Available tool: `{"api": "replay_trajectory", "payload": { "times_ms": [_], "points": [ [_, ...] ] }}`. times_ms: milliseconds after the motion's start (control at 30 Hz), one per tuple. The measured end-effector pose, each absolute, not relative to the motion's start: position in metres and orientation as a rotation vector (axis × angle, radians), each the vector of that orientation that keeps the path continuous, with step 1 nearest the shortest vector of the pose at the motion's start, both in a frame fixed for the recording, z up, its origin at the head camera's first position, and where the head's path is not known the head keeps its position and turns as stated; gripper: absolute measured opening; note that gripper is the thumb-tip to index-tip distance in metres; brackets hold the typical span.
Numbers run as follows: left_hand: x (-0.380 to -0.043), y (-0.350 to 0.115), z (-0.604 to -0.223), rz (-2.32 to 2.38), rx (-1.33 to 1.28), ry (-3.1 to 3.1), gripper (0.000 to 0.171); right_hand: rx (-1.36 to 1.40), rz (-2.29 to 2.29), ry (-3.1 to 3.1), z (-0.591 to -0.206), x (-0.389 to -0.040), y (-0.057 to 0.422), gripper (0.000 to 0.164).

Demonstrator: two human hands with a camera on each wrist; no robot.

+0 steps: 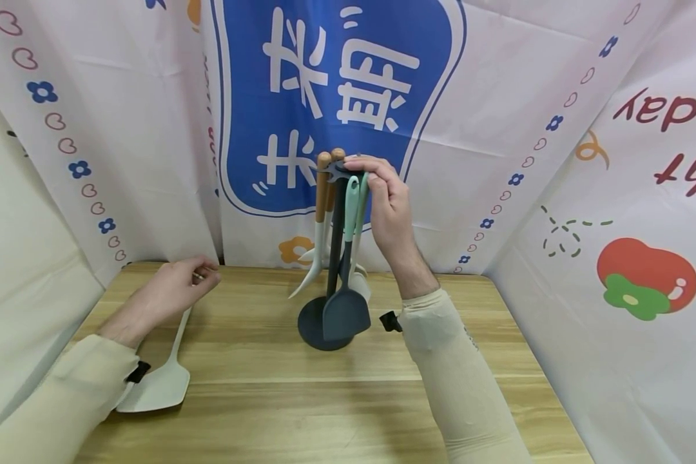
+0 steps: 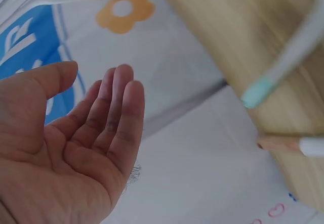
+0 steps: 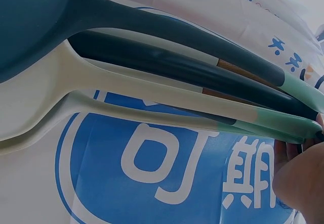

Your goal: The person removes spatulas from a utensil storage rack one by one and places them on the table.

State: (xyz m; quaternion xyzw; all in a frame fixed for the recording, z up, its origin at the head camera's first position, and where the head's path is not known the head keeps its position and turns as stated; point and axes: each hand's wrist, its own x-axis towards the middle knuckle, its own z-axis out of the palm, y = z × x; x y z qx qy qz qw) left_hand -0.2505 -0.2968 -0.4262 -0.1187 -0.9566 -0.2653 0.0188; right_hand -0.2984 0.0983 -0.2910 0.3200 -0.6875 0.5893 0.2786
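A dark utensil stand (image 1: 336, 238) with a round base rises from the table, hung with several kitchen utensils. My right hand (image 1: 391, 209) is at its top, fingers over the hanger ring and thumb beside the mint-green handles. In front hangs a dark turner (image 1: 347, 314) with a mint handle; white utensils with wooden handles (image 1: 321, 193) hang on the left side. In the right wrist view, cream utensils (image 3: 167, 95) run up to the hand at the right edge. My left hand (image 1: 176, 280), fingers loosely bent and holding nothing, hovers above a pale turner (image 1: 159, 386) lying on the table.
The wooden table (image 1: 255, 399) meets a printed cloth backdrop (image 1: 470, 161) behind and at both sides. In the left wrist view, a mint-tipped handle (image 2: 258, 92) and a wooden handle end (image 2: 281, 143) lie at the table's edge.
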Motion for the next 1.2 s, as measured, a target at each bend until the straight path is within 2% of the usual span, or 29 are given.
{"api": "replay_trajectory", "payload": {
  "times_ms": [500,767,1200],
  "points": [
    [-0.246,-0.246,-0.409,-1.148,-0.306,-2.708,0.044,0.868,1.588,-1.834,-0.291,-0.298,0.097,0.046],
    [-0.249,-0.222,-0.41,-1.389,-0.302,-2.549,0.046,0.872,1.594,-1.824,-0.291,-0.297,0.097,0.046],
    [-0.257,-0.181,-0.413,-1.805,-0.31,-2.285,0.04,0.875,1.597,-1.815,-0.291,-0.297,0.097,0.046]
  ]
}}
